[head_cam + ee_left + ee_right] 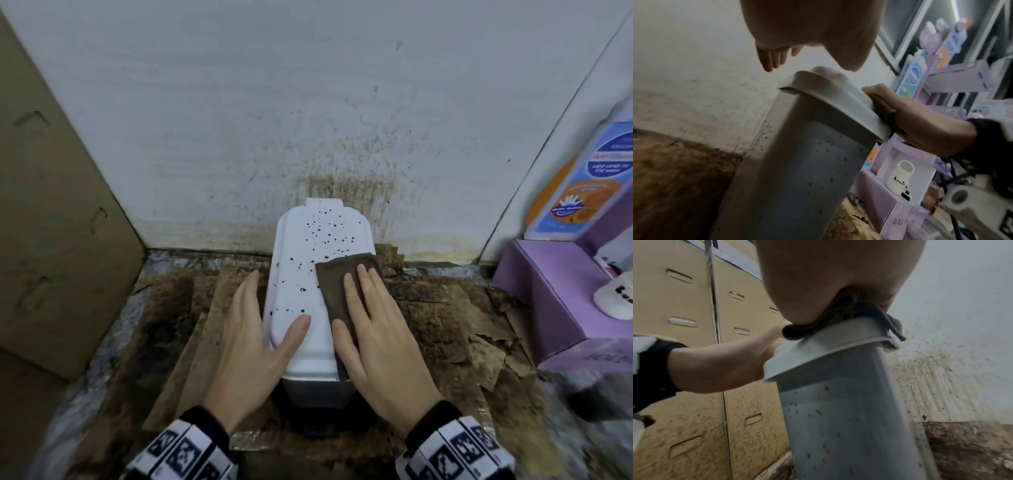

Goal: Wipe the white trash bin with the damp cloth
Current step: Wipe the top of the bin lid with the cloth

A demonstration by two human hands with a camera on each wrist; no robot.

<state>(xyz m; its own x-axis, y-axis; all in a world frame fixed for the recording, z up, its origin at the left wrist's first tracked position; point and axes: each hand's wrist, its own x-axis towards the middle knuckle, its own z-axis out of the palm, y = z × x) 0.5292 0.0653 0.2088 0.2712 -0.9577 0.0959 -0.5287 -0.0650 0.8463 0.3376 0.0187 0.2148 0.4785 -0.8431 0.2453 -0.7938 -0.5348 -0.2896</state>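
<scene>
Wall (239, 102) first, white and filling the top of the head view, spattered brown from 12 o'clock down to the floor line. Cardboard (51, 205) leans at 9 o'clock, and stained paper (445, 325) covers the floor across the lower half. At 3 o'clock sits a purple box (548, 291) with a bottle (582, 178) on top. Dead centre, against the wall, stands the bin (301, 274), its white lid dotted with dark specks. Left hand (250, 342) is at 7 o'clock of the lid, fingers straight down the left side, thumb laid on top, so it is flat and gripping nothing. Right hand (376, 335) is at 5 o'clock, fingers straight, pressing the cloth (337, 284) flat onto the lid's right half. The cloth, dark brown, hangs over the lid's right edge.
</scene>
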